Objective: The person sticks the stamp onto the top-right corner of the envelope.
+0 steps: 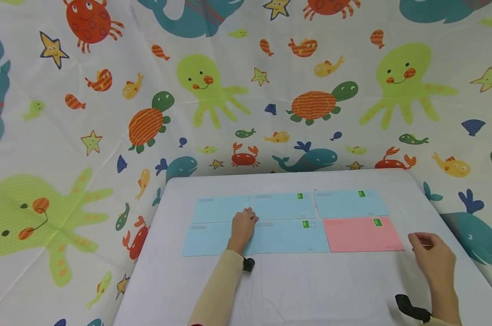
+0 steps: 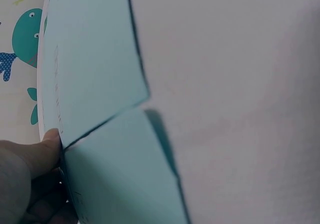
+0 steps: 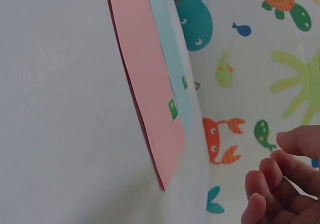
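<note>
Light blue envelopes and a pink envelope [image 1: 364, 234] lie in two rows on the white-covered table. My left hand [image 1: 242, 228] rests where the upper left blue envelope [image 1: 217, 209] and the lower left blue envelope [image 1: 205, 241] meet, near their right ends. In the left wrist view, its thumb [image 2: 49, 143] touches the envelopes' far edge by a corner; the other fingers are dark and partly hidden. My right hand [image 1: 435, 256] hovers right of the pink envelope, with loosely curled fingers [image 3: 257, 181] and nothing visible in them.
Green stamps mark the pink envelope, the middle blue envelopes [image 1: 286, 242] and the upper right blue envelope [image 1: 343, 207]. No stamp shows on the upper left one. A sea-animal patterned cloth [image 1: 270, 149] surrounds the white table [image 1: 311, 290] at its back and sides.
</note>
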Available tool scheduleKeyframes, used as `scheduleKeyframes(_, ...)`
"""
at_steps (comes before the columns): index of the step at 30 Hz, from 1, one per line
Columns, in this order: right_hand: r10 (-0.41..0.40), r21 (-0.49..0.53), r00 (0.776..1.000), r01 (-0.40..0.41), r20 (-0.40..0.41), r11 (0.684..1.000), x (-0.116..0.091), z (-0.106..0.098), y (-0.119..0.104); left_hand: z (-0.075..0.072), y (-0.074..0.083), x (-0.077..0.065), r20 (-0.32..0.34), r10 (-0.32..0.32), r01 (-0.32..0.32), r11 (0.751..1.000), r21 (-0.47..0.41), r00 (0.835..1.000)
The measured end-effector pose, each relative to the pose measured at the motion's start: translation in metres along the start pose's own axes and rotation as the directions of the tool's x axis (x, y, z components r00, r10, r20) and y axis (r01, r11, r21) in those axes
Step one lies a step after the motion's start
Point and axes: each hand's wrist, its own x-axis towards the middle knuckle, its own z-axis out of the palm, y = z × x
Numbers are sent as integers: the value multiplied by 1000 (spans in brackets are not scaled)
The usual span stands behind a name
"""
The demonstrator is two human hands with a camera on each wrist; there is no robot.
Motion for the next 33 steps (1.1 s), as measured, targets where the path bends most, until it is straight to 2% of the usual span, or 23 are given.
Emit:
scheduleKeyframes(7, 75, -13, 997, -75, -22, 997, -4, -3, 16, 4, 0, -4, -5, 13, -13, 1000, 10, 1000)
scheduleKeyframes(13, 105, -5, 994, -105, -39, 994, -2, -10, 30, 5, 0, -3, -18, 31, -30, 999, 23, 999)
scheduleKeyframes(28, 179, 50, 984, -178, -20, 983, 3, -26, 52, -5, 4, 2, -17, -1, 2, 1000, 24, 1000)
scheduleKeyframes(33, 224, 34, 975, -224, 1, 974, 2, -28, 60, -5, 4, 2, 5, -24, 24, 1000, -14, 1000)
